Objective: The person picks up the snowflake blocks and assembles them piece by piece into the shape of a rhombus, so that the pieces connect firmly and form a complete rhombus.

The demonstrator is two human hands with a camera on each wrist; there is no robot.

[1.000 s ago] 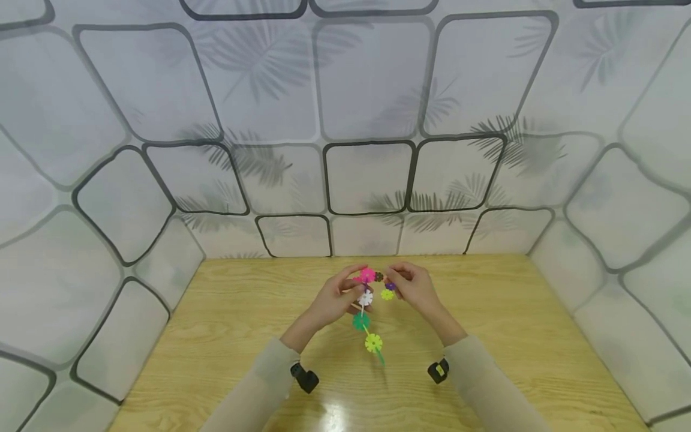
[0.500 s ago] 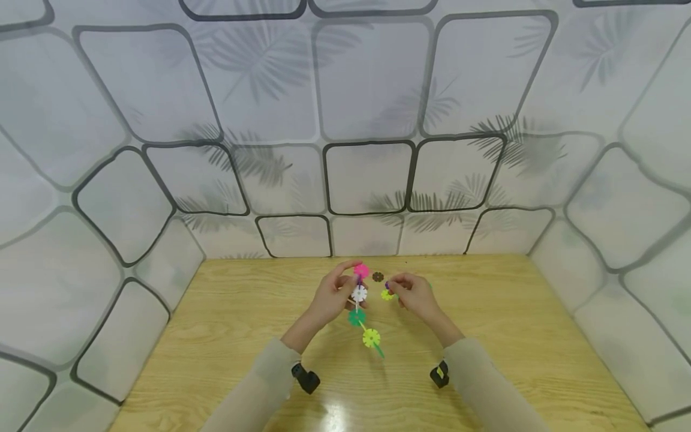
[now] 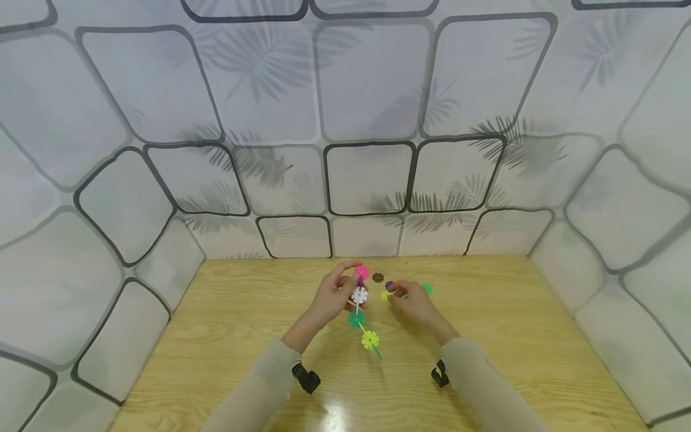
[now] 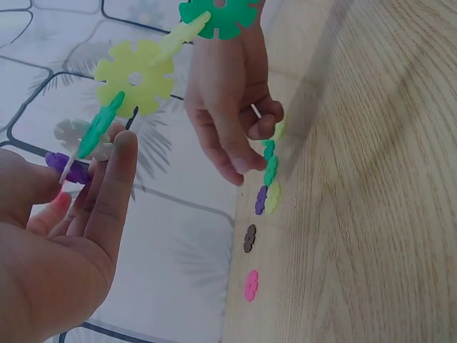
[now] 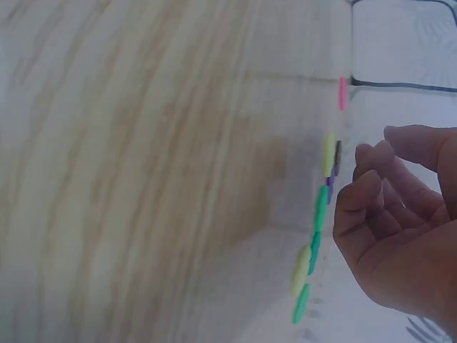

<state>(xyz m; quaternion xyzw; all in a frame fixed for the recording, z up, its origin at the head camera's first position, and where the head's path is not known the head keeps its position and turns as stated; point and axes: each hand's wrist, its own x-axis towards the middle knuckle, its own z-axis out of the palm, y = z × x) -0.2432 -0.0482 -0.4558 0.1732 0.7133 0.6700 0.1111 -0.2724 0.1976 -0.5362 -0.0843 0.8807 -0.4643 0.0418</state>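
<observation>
My left hand (image 3: 330, 298) pinches a chain of interlocking snowflake discs near its upper end. Below the fingers hang a white disc (image 3: 359, 294), a green disc (image 3: 356, 318) and a yellow disc (image 3: 370, 340), with another green one seen edge-on at the bottom. In the left wrist view, a purple disc (image 4: 68, 167) sits between thumb and fingers. My right hand (image 3: 417, 304) hovers over loose discs on the table, its fingers loosely bent with nothing between them. Close to its fingertips lie a purple disc (image 3: 389, 285) and a yellow disc (image 3: 385, 295).
Loose discs run in a row along the table (image 3: 259, 360): a pink disc (image 4: 251, 286), a brown disc (image 4: 249, 238) and several green and yellow ones. One green disc (image 3: 427, 287) lies beyond the right hand. A patterned wall (image 3: 367, 180) borders the table's back and sides.
The left hand and its chain have shifted slightly left. My right hand has moved away from the brown disc, a little down and right, uncovering a green disc behind it.
</observation>
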